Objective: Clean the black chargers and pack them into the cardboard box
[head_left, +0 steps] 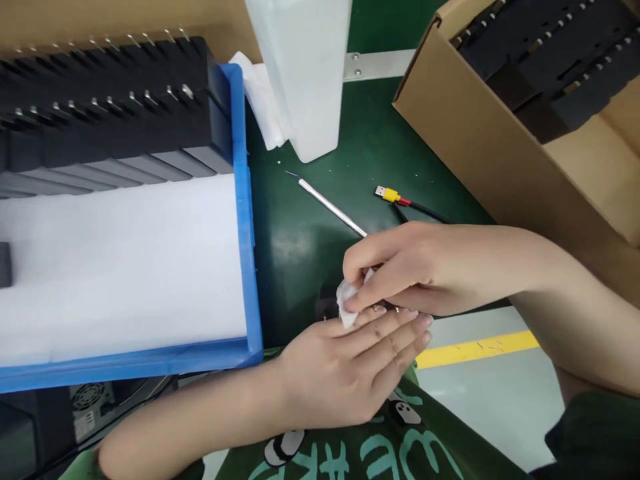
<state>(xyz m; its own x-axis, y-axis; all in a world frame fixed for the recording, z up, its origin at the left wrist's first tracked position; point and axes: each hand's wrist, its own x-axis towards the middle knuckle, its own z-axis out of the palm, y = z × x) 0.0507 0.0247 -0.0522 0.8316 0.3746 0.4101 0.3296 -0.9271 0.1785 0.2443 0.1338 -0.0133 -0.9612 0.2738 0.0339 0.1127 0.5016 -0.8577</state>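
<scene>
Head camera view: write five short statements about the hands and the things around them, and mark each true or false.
1. The right hand pinches a small white wipe in its fingers. True.
2. The blue plastic bin lies to the right of the hands. False: it lies to their left, lined with white foam.
3. A thin silver metal rod lies on the green table mat. True.
4. The yellow-tipped cable plug rests inside the brown cardboard box. False: it lies on the mat beside the box.
5. The left hand lies flat on a small dark part, mostly hidden. True.
</scene>
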